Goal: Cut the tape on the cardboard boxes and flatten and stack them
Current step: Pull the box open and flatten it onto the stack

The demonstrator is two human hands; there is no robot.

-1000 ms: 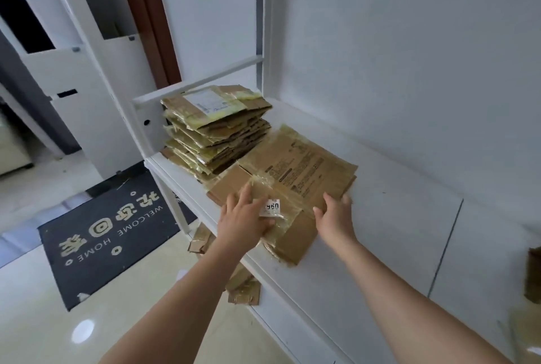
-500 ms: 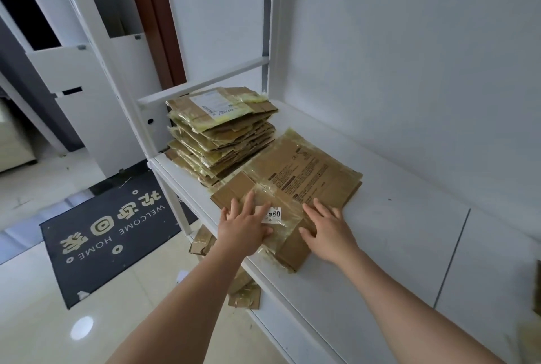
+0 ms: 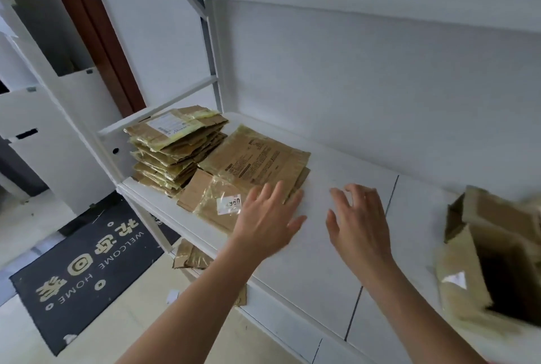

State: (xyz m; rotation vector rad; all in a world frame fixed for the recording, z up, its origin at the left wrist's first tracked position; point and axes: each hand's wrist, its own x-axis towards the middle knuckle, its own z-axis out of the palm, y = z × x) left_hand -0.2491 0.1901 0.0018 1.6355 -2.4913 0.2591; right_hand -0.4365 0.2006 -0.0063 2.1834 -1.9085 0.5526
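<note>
Empty hands (perhaps airborne) beside flattened box (image 3: 257, 164)

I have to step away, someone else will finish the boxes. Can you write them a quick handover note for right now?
Left hand: open, empty, over the near edge of the flattened box.
Right hand: open, empty, above bare shelf.
Done: tall stack of flattened boxes at the shelf's left end; one more flat beside it, not yet stacked.
Left: unflattened open box at right; cardboard scraps on the floor.

The doormat (image 3: 85, 261) reads "WELCOME HOME"; other labels are illegible.
</note>
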